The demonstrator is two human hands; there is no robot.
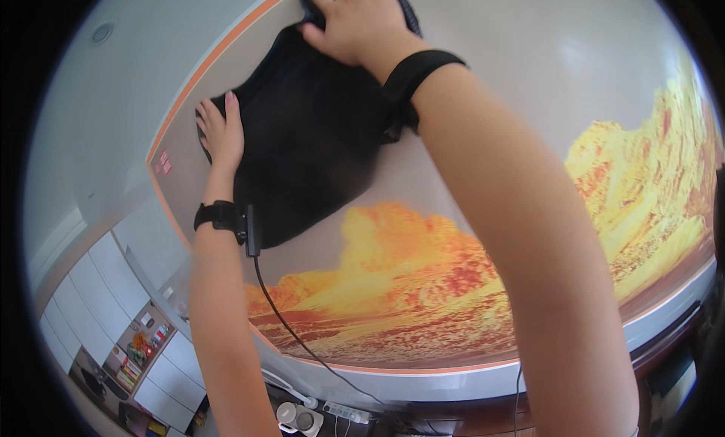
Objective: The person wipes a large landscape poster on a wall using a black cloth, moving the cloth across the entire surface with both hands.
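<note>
A dark piece of fabric (311,137), possibly a garment, lies spread against a wall panel (419,267) printed with yellow and orange rocks. My left hand (224,131) presses on its left edge, fingers apart. Higher up, my right hand (362,23) rests on the ribbed upper part of the fabric, thumb spread from the fingers; its fingertips run to the top rim of the picture. Both wrists wear black straps, and a small black device (252,230) with a cable sits at the left one. Whether either hand grips the fabric is hard to tell.
A power strip (346,412) and a white kettle-like appliance (300,419) stand below on a dark surface. White cabinets (107,272) and a shelf with books and flowers (139,352) are at lower left. The device's cable (306,338) hangs across the panel.
</note>
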